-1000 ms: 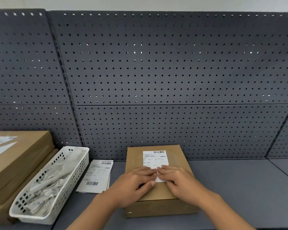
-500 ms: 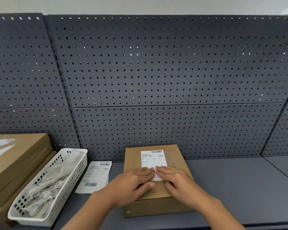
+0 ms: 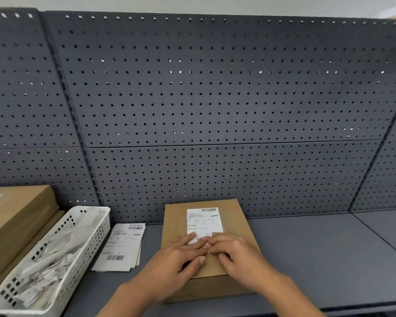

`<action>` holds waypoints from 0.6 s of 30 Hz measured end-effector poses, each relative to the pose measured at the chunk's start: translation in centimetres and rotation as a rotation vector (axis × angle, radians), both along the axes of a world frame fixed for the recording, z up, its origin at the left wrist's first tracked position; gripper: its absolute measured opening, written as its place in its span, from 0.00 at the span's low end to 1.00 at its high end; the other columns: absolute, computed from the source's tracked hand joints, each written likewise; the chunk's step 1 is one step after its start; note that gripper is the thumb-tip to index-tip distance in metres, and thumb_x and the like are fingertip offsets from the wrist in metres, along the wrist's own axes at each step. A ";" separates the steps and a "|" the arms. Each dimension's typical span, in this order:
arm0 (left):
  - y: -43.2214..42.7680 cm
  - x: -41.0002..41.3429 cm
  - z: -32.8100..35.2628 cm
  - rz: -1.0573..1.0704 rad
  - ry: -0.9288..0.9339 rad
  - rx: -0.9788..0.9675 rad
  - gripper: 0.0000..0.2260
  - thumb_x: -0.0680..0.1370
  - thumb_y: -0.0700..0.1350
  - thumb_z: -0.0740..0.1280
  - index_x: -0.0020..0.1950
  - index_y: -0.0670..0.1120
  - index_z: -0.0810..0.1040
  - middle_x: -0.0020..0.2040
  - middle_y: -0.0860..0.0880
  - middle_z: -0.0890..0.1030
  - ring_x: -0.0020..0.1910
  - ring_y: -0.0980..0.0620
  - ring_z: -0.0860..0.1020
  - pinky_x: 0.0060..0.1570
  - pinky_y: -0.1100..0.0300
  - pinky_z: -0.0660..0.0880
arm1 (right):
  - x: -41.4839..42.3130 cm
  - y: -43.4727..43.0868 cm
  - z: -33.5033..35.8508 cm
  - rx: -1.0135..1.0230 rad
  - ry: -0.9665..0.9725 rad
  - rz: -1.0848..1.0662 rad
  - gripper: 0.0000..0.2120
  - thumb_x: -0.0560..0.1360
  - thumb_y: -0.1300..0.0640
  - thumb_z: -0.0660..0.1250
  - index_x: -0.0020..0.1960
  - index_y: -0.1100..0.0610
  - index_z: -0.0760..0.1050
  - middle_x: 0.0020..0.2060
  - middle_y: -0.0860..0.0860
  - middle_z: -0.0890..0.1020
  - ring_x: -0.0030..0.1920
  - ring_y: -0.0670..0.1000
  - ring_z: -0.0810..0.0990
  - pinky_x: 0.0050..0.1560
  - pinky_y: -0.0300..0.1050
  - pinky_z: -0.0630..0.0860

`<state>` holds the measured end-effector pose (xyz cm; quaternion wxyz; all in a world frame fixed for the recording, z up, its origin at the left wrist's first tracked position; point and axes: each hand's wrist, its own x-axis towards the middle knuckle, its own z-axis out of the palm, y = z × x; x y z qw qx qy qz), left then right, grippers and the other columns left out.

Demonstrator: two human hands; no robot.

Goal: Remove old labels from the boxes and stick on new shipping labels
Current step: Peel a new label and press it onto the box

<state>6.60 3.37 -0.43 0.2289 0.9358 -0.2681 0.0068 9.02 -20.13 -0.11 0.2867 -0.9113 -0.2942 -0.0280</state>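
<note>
The label lay on top of the box, on the shelf. The left hand and right hand pressed its near edge with straight fingers held together. Uneven rubbing (thin paper wrinkles easily) could trap a crease, or push the box backward.

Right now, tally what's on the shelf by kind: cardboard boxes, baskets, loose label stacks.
Cardboard boxes: 3 showing, the centre box, plus a top box and lower box stacked at left; the stack may hide more
White basket: 1
Loose label stack: 1
Total: 5
</note>
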 end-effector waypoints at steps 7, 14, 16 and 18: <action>-0.5 -0.3 0.3 0.070 0.000 -0.026 0.17 0.84 0.62 0.55 0.72 0.71 0.71 0.71 0.78 0.64 0.77 0.73 0.52 0.77 0.66 0.54 | 0.3 0.3 0.9 -0.026 0.017 0.017 0.15 0.79 0.58 0.59 0.54 0.48 0.83 0.61 0.35 0.76 0.64 0.37 0.71 0.64 0.44 0.74; -1.4 0.0 2.4 0.115 0.005 -0.008 0.16 0.84 0.58 0.57 0.71 0.67 0.74 0.72 0.74 0.68 0.73 0.73 0.58 0.75 0.66 0.56 | 0.0 -0.2 1.4 0.112 0.098 0.004 0.18 0.79 0.62 0.60 0.58 0.49 0.85 0.61 0.29 0.77 0.66 0.33 0.73 0.66 0.32 0.69; -1.2 0.1 2.2 0.151 0.042 -0.091 0.19 0.83 0.57 0.61 0.75 0.66 0.70 0.75 0.69 0.66 0.75 0.71 0.59 0.76 0.65 0.58 | 0.1 -0.3 1.3 0.146 0.123 -0.037 0.17 0.79 0.64 0.61 0.57 0.50 0.86 0.60 0.31 0.79 0.65 0.32 0.74 0.67 0.31 0.69; -0.7 -0.1 2.0 0.237 0.077 -0.239 0.25 0.82 0.57 0.64 0.79 0.65 0.63 0.80 0.66 0.59 0.75 0.69 0.61 0.74 0.71 0.56 | 0.0 -0.2 1.6 0.221 0.167 -0.071 0.18 0.78 0.65 0.61 0.54 0.50 0.86 0.57 0.35 0.83 0.62 0.34 0.77 0.65 0.32 0.71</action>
